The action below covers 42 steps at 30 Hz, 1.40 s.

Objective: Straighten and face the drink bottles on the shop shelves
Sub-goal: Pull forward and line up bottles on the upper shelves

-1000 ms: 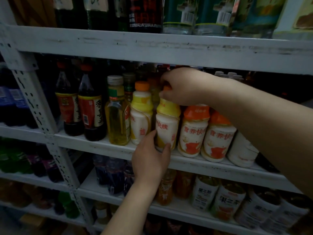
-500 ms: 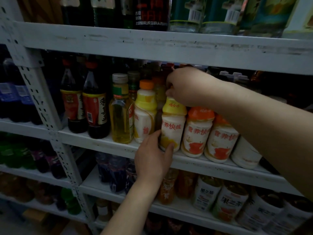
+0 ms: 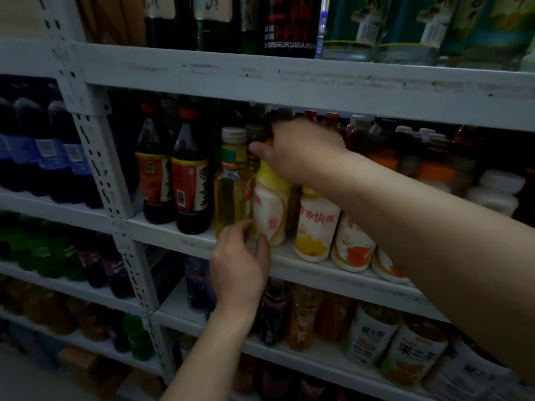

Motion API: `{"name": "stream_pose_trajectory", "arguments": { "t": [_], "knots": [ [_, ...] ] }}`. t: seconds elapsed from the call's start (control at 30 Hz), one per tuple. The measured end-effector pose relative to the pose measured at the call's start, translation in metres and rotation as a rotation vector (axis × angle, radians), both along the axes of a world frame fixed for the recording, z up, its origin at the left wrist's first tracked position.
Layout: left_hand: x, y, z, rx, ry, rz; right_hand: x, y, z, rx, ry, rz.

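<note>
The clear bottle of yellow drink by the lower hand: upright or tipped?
Upright: the clear bottle stands on the shelf, cap on top; the left hand grips its base, the right hand the yellow-topped bottle beside it.

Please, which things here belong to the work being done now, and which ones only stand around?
In the work: left hand, right hand, white bottle with yellow top, clear yellow bottle.
Only standing around: dark red-labelled bottles, blue-labelled bottles, green bottles, shelf post.

Matt white-painted metal shelf [image 3: 289, 79], its paint scuffed and chipped. Just under it, a clear bottle [image 3: 230, 198] of glossy plastic beside a white bottle [image 3: 272, 209], opaque plastic in smooth printed wrap.
</note>
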<state>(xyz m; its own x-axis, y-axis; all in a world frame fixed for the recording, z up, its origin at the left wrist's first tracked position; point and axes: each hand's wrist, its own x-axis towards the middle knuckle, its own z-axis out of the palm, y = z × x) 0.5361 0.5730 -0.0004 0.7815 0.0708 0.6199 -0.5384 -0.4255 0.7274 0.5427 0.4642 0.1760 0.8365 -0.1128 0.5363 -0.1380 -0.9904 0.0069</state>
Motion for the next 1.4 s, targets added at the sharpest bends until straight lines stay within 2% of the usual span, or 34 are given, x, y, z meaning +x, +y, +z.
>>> {"name": "stream_pose_trajectory", "arguments": {
  "t": [0.07,0.17,0.27,0.43,0.6,0.73,1.0,1.27,1.4],
  "knots": [
    [0.007,0.008,0.0,0.013,-0.019,0.012,0.009,0.001,0.002,-0.008,0.046,-0.032],
    [0.013,0.016,0.001,0.052,0.009,-0.02,0.016,-0.002,0.007,0.072,0.142,0.038],
    [0.019,0.02,0.001,0.089,0.051,-0.084,0.013,-0.01,0.018,0.027,0.249,0.066],
    [0.02,0.019,-0.003,0.139,-0.01,-0.157,0.005,-0.027,0.03,0.068,0.368,0.112],
    [0.016,0.009,-0.001,0.158,-0.029,-0.141,0.011,-0.03,0.022,0.065,0.297,0.138],
    [0.015,0.002,0.001,0.163,0.042,-0.12,0.014,-0.024,0.012,0.03,0.234,0.128],
    [0.004,-0.009,-0.002,0.172,-0.001,-0.069,0.006,-0.024,0.015,0.005,0.313,0.193],
    [0.004,-0.01,-0.004,0.189,0.024,-0.042,0.003,-0.026,0.014,0.015,0.253,0.22],
    [0.008,-0.005,-0.002,0.227,0.034,-0.103,0.003,-0.023,0.012,0.028,0.239,0.2]
  ]
}}
